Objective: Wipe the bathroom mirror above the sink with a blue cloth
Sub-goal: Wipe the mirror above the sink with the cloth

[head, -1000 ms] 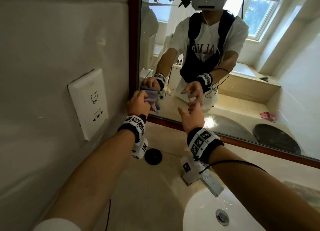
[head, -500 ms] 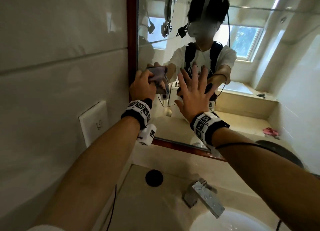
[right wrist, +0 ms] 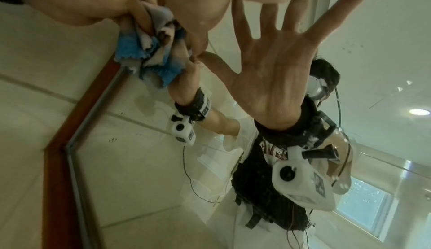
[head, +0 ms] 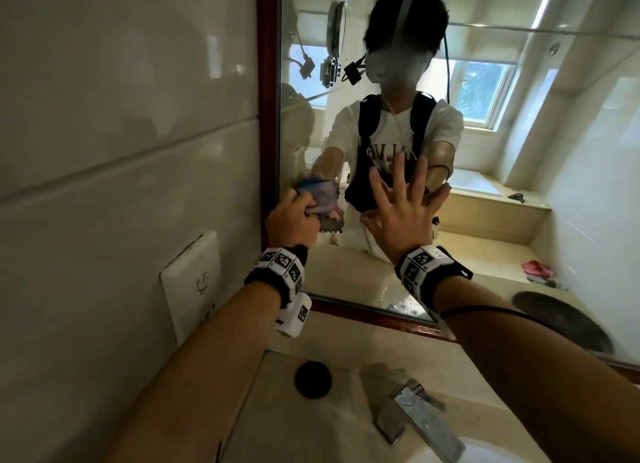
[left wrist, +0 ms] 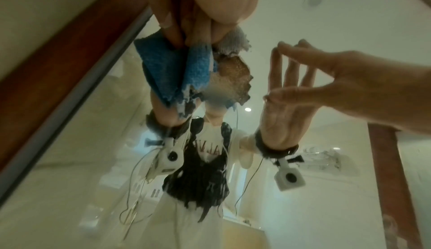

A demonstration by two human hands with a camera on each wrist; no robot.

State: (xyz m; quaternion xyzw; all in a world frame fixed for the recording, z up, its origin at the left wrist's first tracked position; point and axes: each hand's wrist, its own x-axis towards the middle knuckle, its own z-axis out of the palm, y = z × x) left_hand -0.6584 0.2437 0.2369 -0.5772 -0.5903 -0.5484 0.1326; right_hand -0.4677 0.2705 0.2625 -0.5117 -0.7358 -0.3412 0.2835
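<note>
The mirror (head: 519, 220) has a dark red frame (head: 267, 116). My left hand (head: 294, 216) grips a bunched blue and grey cloth (head: 320, 199) and holds it against the glass close to the left frame edge. In the left wrist view my fingers (left wrist: 193, 19) curl round the cloth (left wrist: 163, 63), which touches its own reflection. My right hand (head: 401, 206) is open to the right of the cloth, fingers spread, fingertips on the glass. The right wrist view shows the cloth (right wrist: 140, 50) in the left hand (right wrist: 81, 4) beside my thumb.
A white socket plate (head: 190, 282) sits on the tiled wall left of the mirror. Below lie the stone counter (head: 277, 410), a black round cap (head: 313, 379), a chrome tap (head: 419, 424) and the white basin (head: 485, 457).
Both hands have risen from the mirror's lower left corner. The right hand has spread open and set its fingertips on the glass. The cloth stays in the left hand.
</note>
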